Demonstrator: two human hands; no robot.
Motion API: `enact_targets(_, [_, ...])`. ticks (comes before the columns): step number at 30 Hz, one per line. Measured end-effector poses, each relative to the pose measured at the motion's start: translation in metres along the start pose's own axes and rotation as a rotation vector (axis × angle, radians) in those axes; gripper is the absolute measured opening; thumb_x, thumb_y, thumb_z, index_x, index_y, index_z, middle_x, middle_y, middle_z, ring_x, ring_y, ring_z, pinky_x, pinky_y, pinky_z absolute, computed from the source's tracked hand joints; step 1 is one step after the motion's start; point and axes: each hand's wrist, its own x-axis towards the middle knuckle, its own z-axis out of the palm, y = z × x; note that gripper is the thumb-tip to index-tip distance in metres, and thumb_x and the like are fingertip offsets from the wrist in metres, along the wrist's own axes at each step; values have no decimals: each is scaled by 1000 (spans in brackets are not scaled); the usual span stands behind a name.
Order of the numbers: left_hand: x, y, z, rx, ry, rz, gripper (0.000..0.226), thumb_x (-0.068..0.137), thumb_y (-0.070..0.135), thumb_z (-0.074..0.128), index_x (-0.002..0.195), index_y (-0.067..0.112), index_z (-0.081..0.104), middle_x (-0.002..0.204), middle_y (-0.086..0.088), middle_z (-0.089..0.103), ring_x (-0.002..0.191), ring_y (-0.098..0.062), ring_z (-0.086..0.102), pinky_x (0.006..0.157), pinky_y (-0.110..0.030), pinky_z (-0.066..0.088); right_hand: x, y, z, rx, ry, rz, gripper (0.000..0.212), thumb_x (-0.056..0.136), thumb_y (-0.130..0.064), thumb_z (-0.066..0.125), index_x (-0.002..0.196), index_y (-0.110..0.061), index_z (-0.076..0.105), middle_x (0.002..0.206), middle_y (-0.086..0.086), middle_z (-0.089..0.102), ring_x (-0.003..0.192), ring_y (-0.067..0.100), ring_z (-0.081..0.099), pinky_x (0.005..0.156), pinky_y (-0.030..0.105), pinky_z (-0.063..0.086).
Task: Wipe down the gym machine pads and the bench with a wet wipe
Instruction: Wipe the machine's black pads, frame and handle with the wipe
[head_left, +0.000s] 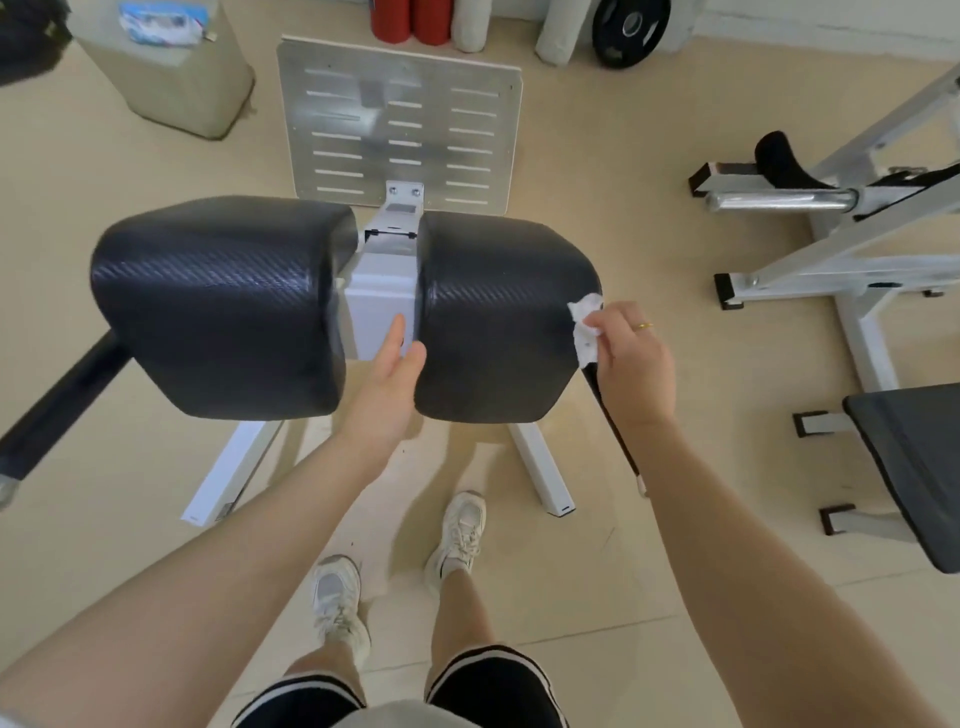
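Both hands are at the right pad (493, 317) of the gym machine, seen from the head camera. The right hand (631, 364) holds a crumpled white wet wipe (586, 327) between thumb and fingers and presses it on the right outer edge of this pad; a gold ring (644, 326) is on one finger. The left hand (392, 379) holds nothing, its fingers are straight and close together, and it rests on the inner edge of the same pad, in the gap beside the white metal block (379, 312). The left pad (218, 306) is black with a woven texture, like the right one, and no hand touches it.

Beyond the pads lies a metal foot plate (400, 124) with slots. The black bench (914, 467) is at the right edge, well apart from the hands. A pack of wipes (161, 21) lies on a beige box (171, 78) far at the upper left. Below, two white sneakers (457, 535) stand on the tiled floor (597, 156).
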Motion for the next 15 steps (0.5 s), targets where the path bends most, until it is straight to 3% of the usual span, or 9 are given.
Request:
enact_targets(2, [8, -2, 9, -48, 14, 9, 45, 97, 49, 26, 141, 46, 22, 149, 18, 27, 137, -10, 27, 108, -31, 23, -4, 13, 9, -68, -15, -112, 22, 81, 6, 47, 93, -2, 64, 101, 14, 61, 89, 30, 54, 69, 25, 37])
enact_targets(5, [10, 2, 15, -95, 39, 17, 32, 98, 46, 26, 126, 51, 41, 129, 27, 47, 122, -1, 40, 100, -24, 30, -17, 20, 21, -21, -56, -122, 27, 82, -9, 39, 91, -6, 64, 99, 8, 61, 89, 21, 49, 70, 28, 43])
enact_targets(7, [7, 7, 16, -108, 59, -4, 26, 97, 50, 27, 110, 55, 49, 114, 33, 53, 118, -1, 45, 102, -27, 32, -34, 29, 34, -57, -151, -182, 23, 79, -8, 46, 93, -13, 64, 97, 3, 63, 84, 18, 50, 63, 27, 49])
enact_targets(9, [6, 9, 16, -111, 72, -34, 31, 95, 55, 28, 120, 51, 46, 128, 25, 51, 125, -7, 43, 109, -35, 31, -55, 38, 46, -130, -317, -229, 36, 76, 3, 59, 107, -16, 63, 105, 2, 63, 87, 20, 54, 64, 30, 55])
enact_targets(12, [6, 15, 13, -136, 82, -94, 46, 95, 52, 24, 138, 38, 35, 144, 13, 39, 133, -14, 37, 114, -41, 26, -65, 36, 47, -87, -484, -157, 36, 90, 3, 43, 122, -9, 55, 120, 9, 53, 106, 27, 48, 86, 37, 46])
enact_targets(15, [5, 20, 12, -149, 72, -85, 47, 98, 47, 20, 141, 32, 33, 146, 10, 37, 134, -15, 36, 114, -37, 25, -51, 22, 30, 55, -265, -90, 31, 83, 3, 45, 107, -5, 63, 105, 14, 58, 95, 21, 47, 77, 38, 50])
